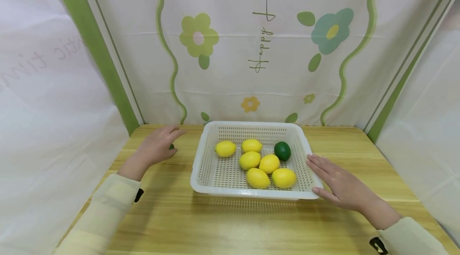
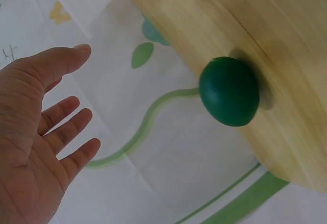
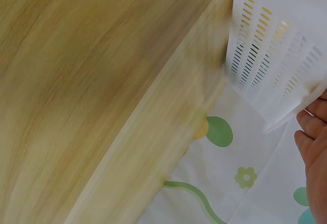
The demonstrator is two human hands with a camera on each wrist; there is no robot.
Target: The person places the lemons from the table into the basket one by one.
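My left hand (image 1: 156, 147) hovers over the left part of the table, fingers spread and nothing held. A dark green, lemon-shaped fruit (image 2: 230, 91) lies on the wood apart from that hand in the left wrist view; the head view has it mostly hidden behind the fingers. My right hand (image 1: 343, 185) rests on the right rim of a white plastic basket (image 1: 251, 194), its fingers fairly straight. Inside the basket are several yellow lemons (image 1: 258, 178) and one dark green fruit (image 1: 282, 151) near the right wall.
The wooden table (image 1: 230, 231) carries the basket at its middle, towards the far edge. White printed cloth (image 1: 230, 83) hangs directly behind that edge, and more cloth stands on the left and right sides.
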